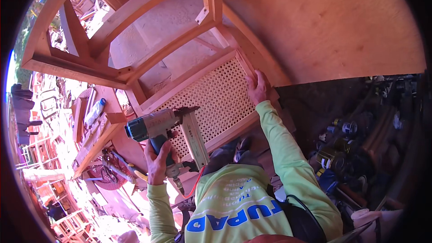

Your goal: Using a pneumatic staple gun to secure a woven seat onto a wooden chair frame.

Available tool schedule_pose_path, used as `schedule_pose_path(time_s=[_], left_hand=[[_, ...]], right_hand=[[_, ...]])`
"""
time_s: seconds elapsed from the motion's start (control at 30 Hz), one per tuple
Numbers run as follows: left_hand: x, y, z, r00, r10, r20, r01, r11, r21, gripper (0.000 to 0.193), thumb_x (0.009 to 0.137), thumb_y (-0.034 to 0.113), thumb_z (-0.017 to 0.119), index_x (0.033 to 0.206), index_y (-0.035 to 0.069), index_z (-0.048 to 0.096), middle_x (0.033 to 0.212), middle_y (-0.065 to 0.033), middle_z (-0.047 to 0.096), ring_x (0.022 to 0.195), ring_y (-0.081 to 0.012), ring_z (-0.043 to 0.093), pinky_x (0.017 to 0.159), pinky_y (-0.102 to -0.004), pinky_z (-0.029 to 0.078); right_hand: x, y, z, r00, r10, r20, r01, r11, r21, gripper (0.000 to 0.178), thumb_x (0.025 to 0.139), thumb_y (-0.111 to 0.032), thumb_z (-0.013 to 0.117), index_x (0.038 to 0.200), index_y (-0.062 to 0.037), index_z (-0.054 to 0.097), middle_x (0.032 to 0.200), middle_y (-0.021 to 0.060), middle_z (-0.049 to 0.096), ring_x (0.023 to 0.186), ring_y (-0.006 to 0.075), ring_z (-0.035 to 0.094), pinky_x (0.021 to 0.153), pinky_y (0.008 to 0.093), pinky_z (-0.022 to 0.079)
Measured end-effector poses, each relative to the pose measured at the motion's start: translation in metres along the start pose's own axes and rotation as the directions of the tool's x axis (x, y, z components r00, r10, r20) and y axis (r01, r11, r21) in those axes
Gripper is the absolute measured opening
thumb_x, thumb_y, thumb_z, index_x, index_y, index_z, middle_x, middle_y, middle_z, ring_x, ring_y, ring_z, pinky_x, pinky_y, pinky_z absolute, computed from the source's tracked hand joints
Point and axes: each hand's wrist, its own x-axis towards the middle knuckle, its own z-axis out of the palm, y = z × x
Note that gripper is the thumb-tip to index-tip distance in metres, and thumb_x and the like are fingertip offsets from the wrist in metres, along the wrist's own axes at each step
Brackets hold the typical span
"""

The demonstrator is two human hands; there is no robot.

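The left grip (156,164) is wrapped around the handle of a nail gun (155,124), whose head sits just above it. Right beside that grip slants the gun's long pale magazine (195,140); below and right of it curves a red hose (197,184). Up and right from it spreads a cane panel (218,92) in a wooden frame (191,77), under the gun's nose; contact there cannot be told. The right grip (259,90) rests on the frame's right edge; whether it clasps the wood is unclear. Farther out, a bottle (95,111) lies up-left of the left grip, and a broad brown board (324,27) rises up-right of the right grip.
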Motion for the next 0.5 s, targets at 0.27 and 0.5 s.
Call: schedule_pose_path(time_s=[0.27, 0.5], left_hand=[[-0.002, 0.003, -0.002, 1.000, 0.023, -0.019, -0.023, 1.000, 0.012, 0.031, 0.101, 0.018, 0.067, 0.122, 0.000, 0.052, 0.112, -0.0196, 0.073, 0.059, -0.0135, 0.059, 0.053, -0.0289, 0.053], [-0.009, 0.001, -0.007, 0.999, 0.007, -0.046, -0.007, 1.000, 0.011, 0.038, 0.101, 0.016, 0.067, 0.131, 0.000, 0.049, 0.121, -0.0166, 0.072, 0.062, -0.0137, 0.060, 0.056, -0.0291, 0.053]], right_hand=[[0.044, -0.069, 0.011, 0.828, -0.536, 0.166, 0.516, 0.843, 0.150, 0.071, 0.089, -0.040, 0.077, 0.141, -0.0002, 0.050, 0.142, 0.0208, 0.053, 0.132, 0.0422, 0.050, 0.111, 0.0547, 0.041], [0.072, -0.105, 0.062, 0.642, -0.665, 0.383, 0.617, 0.744, 0.258, 0.064, 0.088, -0.043, 0.077, 0.136, -0.0050, 0.060, 0.138, 0.0158, 0.059, 0.131, 0.0367, 0.053, 0.117, 0.0552, 0.034]])
